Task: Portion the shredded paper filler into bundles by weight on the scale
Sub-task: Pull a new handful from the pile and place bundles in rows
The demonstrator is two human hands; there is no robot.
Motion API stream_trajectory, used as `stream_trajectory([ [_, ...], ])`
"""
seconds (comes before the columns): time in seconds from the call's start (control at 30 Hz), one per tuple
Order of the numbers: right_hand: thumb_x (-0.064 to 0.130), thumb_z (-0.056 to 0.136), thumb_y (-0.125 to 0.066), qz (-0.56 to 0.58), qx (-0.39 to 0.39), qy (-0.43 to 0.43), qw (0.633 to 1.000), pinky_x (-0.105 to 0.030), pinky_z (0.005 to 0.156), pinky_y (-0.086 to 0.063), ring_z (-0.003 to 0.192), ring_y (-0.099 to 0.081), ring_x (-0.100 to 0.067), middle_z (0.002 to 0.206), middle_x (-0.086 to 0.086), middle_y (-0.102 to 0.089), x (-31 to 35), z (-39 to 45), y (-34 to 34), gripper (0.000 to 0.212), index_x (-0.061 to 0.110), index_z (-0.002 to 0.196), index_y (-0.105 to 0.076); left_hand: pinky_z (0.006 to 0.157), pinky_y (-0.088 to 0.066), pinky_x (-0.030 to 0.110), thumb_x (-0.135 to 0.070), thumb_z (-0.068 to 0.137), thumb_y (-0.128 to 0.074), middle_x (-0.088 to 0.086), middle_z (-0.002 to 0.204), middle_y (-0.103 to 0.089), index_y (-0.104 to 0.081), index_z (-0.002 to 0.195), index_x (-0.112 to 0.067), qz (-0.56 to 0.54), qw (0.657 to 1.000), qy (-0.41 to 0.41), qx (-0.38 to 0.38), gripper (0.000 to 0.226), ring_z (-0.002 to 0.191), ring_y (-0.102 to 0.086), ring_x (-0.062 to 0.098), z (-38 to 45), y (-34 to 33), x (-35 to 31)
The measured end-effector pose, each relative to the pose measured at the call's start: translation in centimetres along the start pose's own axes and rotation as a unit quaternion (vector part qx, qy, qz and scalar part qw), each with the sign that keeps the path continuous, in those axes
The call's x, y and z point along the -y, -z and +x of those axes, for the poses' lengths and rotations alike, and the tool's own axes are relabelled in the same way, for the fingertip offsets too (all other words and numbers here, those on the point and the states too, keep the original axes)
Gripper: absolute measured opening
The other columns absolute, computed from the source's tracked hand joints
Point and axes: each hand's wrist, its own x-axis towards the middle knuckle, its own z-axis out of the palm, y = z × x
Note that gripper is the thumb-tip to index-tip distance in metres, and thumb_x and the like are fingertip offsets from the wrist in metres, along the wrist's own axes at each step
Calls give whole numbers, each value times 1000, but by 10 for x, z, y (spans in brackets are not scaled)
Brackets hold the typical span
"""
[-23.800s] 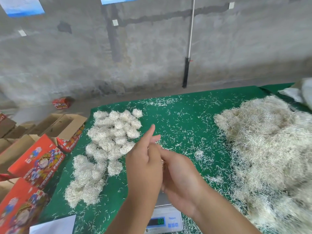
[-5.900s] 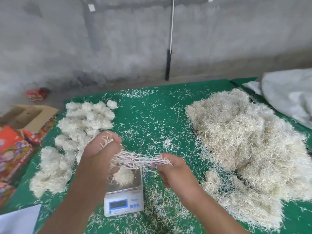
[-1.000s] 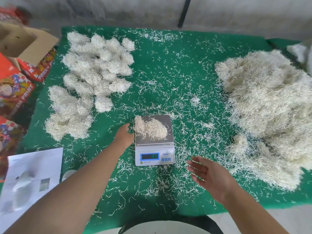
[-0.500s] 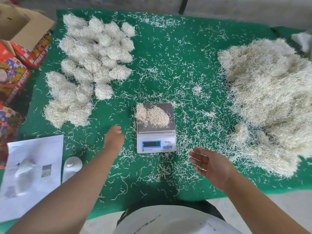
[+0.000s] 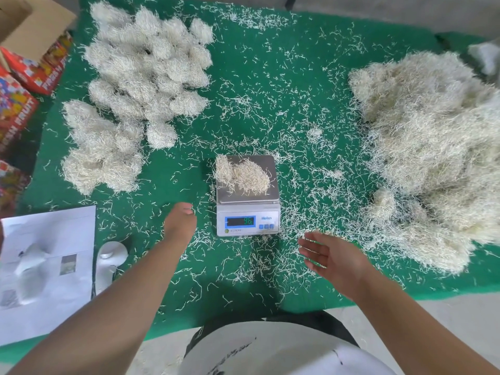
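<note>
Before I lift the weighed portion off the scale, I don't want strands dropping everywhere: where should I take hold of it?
Cup the paper clump around its thicker right lobe, coming from above with fingers closing in from both long sides. It lies loose and low on the scale pan, with stray strands at the edges, so a gathering grip probably holds better than a pinch.

Soft, even daylight fills the scene, and shadows are weak. The wide-angle lens bends the table (image 5: 311,299) edge and stretches the corners. The big filler heap (image 5: 438,147) looks a little overexposed and blurred at the right edge.
</note>
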Motion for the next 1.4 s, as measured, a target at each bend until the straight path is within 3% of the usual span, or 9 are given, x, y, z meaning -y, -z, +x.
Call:
stream_trajectory([
  [0.13, 23, 107, -58, 2, -15, -13, 1000, -44, 95, -59, 107, -76, -26, 111, -8, -80, -9, 3, 8, 24, 10, 122, -71, 87, -53, 36, -6, 96, -51, 8, 130, -68, -62, 135, -11, 75, 996, -22, 34, 40, 103, -66, 25, -12, -8, 7],
  [0.23, 22, 107, -57, 9, -27, -28, 999, -41, 87, -58, 108, -75, -26, 110, -8, -80, -17, 5, 18, 24, 8, 121, -71, 71, -58, 38, -9, 95, -61, 11, 136, -52, -57, 139, -11, 128, 990, -43, 47, 44, 94, -66, 24, -38, -27, 18],
  [0.33, 23, 108, -55, 3, -44, -33, 998, -40, 86, -58, 106, -75, -25, 108, -7, -81, -26, 8, 34, 24, 9, 121, -70, 104, -49, 44, -17, 95, -66, 10, 136, -43, -55, 138, -14, 151, 985, -71, 40, 45, 125, -48, 28, -68, -49, 33],
  [0.63, 21, 105, -62, -9, -108, -91, 990, -38, 85, -55, 99, -75, -24, 105, -8, -81, -56, 22, 87, 21, 9, 118, -72, 96, -47, 41, -33, 96, -70, 2, 123, -50, -53, 135, -21, 145, 977, -102, 115, 44, 111, -56, 22, -132, -105, 36],
  [0.83, 19, 107, -58, -10, -111, -112, 987, -38, 85, -56, 102, -73, -25, 112, -13, -79, -64, 27, 126, 22, 7, 120, -71, 116, -40, 43, -39, 94, -74, 4, 148, -43, -36, 154, -31, 124, 972, -128, 155, 72, 135, -51, 22, -156, -150, 7],
  [0.93, 18, 107, -56, -12, -110, -114, 987, -38, 86, -57, 105, -73, -25, 113, -12, -79, -61, 32, 147, 22, 8, 119, -72, 126, -24, 48, -38, 93, -75, 6, 166, -24, -20, 161, -38, 115, 970, -137, 163, 87, 152, -32, 25, -164, -177, -10],
  [1.0, 19, 107, -56, -17, -109, -113, 987, -40, 88, -57, 104, -74, -25, 112, -11, -79, -58, 36, 163, 22, 9, 117, -73, 124, -15, 43, -39, 92, -75, 5, 170, -13, -14, 161, -44, 114, 972, -135, 154, 93, 155, -26, 25, -166, -196, -23],
  [1.13, 18, 107, -57, -27, -103, -110, 988, -41, 91, -58, 105, -75, -27, 106, -10, -81, -48, 47, 198, 22, 8, 115, -74, 120, -28, 46, -42, 90, -77, 4, 164, -13, -13, 159, -48, 109, 979, -119, 125, 94, 151, -31, 34, -168, -235, -50],
  [1.4, 19, 104, -61, -53, -77, -105, 990, -37, 82, -57, 91, -73, -26, 107, -13, -80, -12, 73, 262, 20, 8, 115, -73, 112, -42, 47, -49, 87, -78, 13, 151, -34, -36, 155, -30, 137, 988, -70, 22, 82, 137, -43, 33, -178, -292, -85],
])
